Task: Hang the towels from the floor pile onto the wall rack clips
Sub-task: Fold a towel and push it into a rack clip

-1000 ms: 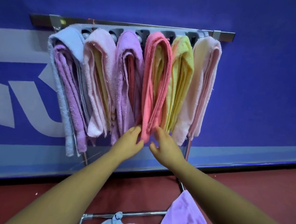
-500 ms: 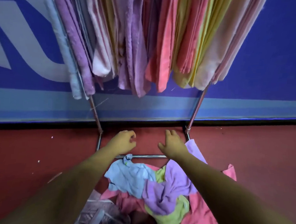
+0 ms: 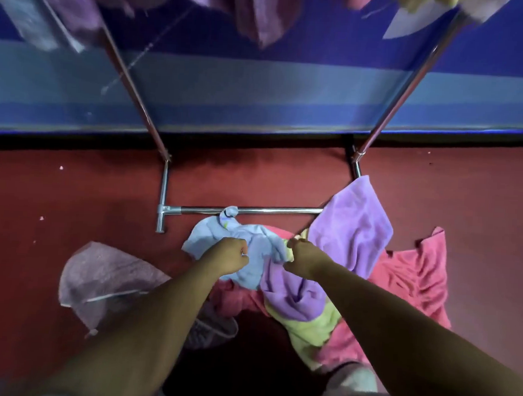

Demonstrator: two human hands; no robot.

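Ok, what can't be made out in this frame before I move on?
Head view only.
- Rack clips: beyond the top edge; hanging towels cut off there and motion-blurred.
- Grip: left hand and right hand curl over the light blue towel; fingertips hidden under the hands.
- Pile's near side: covered by both forearms.
- Translucent bag-like item: what it is, unclear.

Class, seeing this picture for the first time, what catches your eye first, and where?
A bright heap of towels lies on the red floor by the rack's base bar. Both hands reach into it, the left hand gripping the light blue towel, the right hand curled beside it. Blurred hung towels fringe the top.
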